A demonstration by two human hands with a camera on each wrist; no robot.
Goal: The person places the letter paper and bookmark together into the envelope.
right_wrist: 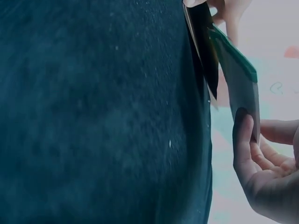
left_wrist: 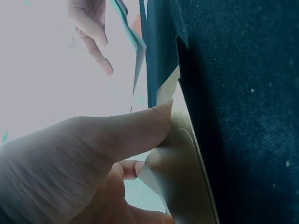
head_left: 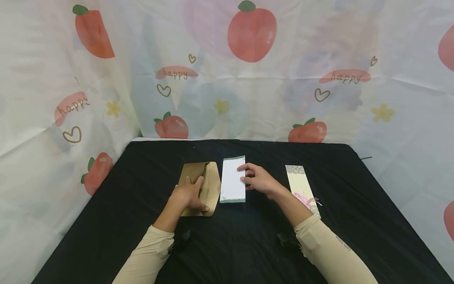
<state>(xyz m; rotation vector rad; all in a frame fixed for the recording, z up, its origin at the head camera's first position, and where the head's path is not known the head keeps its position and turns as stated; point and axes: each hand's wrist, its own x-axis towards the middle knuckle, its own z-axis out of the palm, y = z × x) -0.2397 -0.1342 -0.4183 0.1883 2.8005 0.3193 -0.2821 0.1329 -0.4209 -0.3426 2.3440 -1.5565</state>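
My left hand (head_left: 188, 194) grips a brown paper envelope (head_left: 214, 183) on the black cloth, its flap side facing right. In the left wrist view the thumb (left_wrist: 135, 133) presses one side of the envelope (left_wrist: 182, 172), with other fingers behind it; its mouth gapes a little. My right hand (head_left: 261, 181) pinches the right edge of a white card (head_left: 231, 182) with green borders at top and bottom. This card is just right of the envelope, and in the right wrist view the card (right_wrist: 240, 88) is raised off the cloth between thumb and fingers.
A long cream card (head_left: 299, 180) with a patterned band and pink strands (head_left: 306, 200) lies right of my right hand, partly under the forearm. Black cloth (head_left: 244, 244) covers the table. A fruit-printed curtain (head_left: 255, 98) hangs behind and along the sides.
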